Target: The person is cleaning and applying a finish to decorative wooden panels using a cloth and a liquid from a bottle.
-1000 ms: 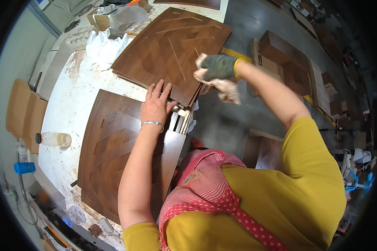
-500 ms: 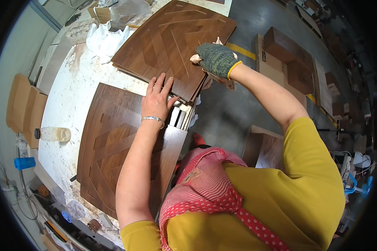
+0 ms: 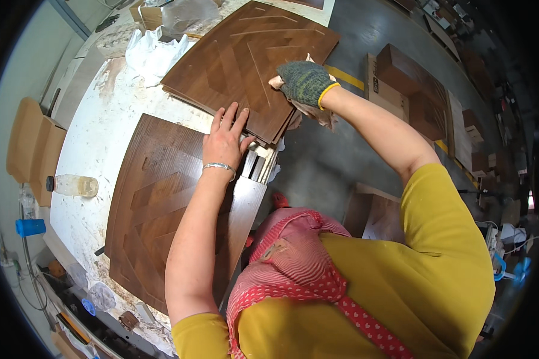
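Observation:
My bare left hand [image 3: 224,142], a bracelet at its wrist, rests with fingers spread on the near edge of the far dark-brown wood panel [image 3: 221,67]. That panel has raised slanted strips and lies on top of at least one more. My right hand [image 3: 306,82] wears a dark green knitted glove with a yellow cuff. It is closed around a pale, stained rag [image 3: 318,115], pressed against the panel near its right edge; part of the rag hangs past that edge. A second brown panel [image 3: 153,158] of similar pattern lies nearer, partly under my left forearm.
The panels lie on a stained white worktable [image 3: 90,152]. A clear bottle [image 3: 78,185] stands left, near an open cardboard box [image 3: 33,140]. White plastic bags [image 3: 153,54] lie at the back. Brown boxes [image 3: 404,72] stand on the grey floor at right.
My right hand has shifted very slightly left with the rag. My left hand stays on the panel edge. The view has shifted a little.

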`<action>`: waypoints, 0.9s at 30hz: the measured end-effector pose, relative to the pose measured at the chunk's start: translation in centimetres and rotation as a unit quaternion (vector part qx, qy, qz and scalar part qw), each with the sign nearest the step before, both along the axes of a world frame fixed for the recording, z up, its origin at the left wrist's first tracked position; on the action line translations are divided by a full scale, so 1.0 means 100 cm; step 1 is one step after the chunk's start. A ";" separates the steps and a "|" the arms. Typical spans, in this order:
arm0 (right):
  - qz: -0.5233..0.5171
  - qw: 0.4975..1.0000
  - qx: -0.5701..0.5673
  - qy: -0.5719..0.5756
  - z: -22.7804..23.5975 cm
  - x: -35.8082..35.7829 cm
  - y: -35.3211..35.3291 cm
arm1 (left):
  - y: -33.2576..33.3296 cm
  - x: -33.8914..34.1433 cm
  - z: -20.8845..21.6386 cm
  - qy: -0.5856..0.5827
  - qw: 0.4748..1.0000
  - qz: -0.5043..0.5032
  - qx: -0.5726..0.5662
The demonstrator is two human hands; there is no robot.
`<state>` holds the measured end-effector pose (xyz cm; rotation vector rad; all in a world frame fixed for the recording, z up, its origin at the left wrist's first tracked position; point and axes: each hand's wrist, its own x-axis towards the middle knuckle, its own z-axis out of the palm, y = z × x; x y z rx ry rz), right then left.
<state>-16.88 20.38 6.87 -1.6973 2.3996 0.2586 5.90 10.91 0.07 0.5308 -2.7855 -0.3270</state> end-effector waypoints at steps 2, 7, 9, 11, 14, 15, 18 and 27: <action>0.042 0.997 0.002 0.058 -0.007 -0.007 0.003 | 0.000 0.001 0.000 0.006 1.000 0.000 -0.008; -0.073 0.995 0.039 -0.048 -0.016 -0.031 -0.011 | 0.000 -0.003 -0.007 -0.007 1.000 0.002 -0.005; -0.026 0.996 -0.055 0.061 -0.047 -0.034 -0.003 | 0.003 -0.005 -0.004 0.005 1.000 -0.007 -0.014; -0.029 0.999 -0.034 0.005 -0.034 -0.011 0.004 | 0.002 0.001 -0.004 0.001 1.000 0.003 -0.014; -0.174 0.979 -0.077 0.076 -0.016 0.001 -0.011 | -0.002 0.002 -0.008 0.002 1.000 0.008 0.007; -0.176 0.978 -0.079 0.078 -0.020 -0.015 -0.006 | -0.001 0.001 -0.008 0.004 1.000 0.006 0.005; -0.162 0.973 -0.055 -0.154 -0.019 -0.052 0.003 | 0.003 -0.004 -0.002 -0.022 1.000 0.001 0.000; 0.134 0.971 -0.081 0.180 -0.087 -0.070 0.012 | 0.004 -0.005 0.001 -0.028 1.000 0.006 0.001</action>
